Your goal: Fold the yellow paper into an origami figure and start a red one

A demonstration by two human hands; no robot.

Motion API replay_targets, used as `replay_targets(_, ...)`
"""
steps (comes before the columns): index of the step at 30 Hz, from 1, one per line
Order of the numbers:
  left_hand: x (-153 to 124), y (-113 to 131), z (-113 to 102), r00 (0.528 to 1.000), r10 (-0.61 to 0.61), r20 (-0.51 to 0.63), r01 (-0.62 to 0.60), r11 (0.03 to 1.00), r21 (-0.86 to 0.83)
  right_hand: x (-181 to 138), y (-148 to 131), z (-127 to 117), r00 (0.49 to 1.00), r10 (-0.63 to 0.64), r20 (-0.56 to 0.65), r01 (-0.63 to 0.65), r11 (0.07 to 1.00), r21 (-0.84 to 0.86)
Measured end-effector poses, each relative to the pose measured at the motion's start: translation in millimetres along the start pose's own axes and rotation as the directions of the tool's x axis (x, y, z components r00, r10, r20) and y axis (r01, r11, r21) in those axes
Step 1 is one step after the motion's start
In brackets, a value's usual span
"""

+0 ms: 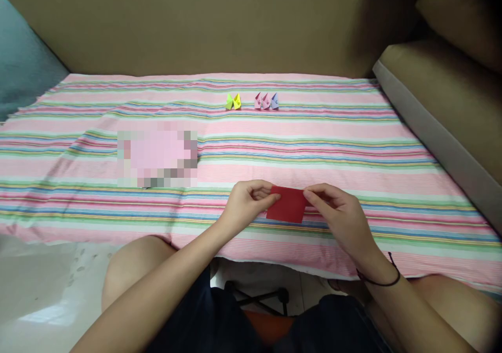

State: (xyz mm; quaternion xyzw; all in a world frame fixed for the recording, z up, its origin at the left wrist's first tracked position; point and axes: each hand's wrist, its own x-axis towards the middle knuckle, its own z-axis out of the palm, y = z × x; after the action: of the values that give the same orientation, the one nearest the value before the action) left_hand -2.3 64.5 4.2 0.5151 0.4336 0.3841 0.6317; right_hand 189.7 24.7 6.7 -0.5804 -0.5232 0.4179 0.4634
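Note:
A plain red rectangle of paper [287,205] is held up over the striped cloth, between my two hands. My left hand [250,202] pinches its upper left corner between thumb and fingers. At the upper right corner, the thumb and forefinger of my right hand [340,211] grip it the same way. Farther back stand small folded paper pieces: a yellow-green pair [234,102] on the left, and two pink ones [262,101] with a lilac one [275,101] beside them.
Pink, green and blue stripes run across the cloth [333,123] covering the surface. A blurred-out pinkish item [159,151] lies at the left. A brown panel [212,23] rises behind, and a brown cushion [451,97] borders the right side.

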Motion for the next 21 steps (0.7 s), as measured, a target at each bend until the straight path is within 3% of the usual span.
replay_targets(10, -10, 16, 3, 0.984, 0.157, -0.080, -0.145, 0.980, 0.134, -9, -6, 3, 0.989, -0.142, -0.029, 0.141, 0.989, -0.039)
replay_targets(21, -12, 17, 5, 0.995, 0.092, -0.043, -0.088, 0.992, 0.093, -11, -11, 5, 0.995, -0.094, 0.023, 0.095, 0.995, -0.033)
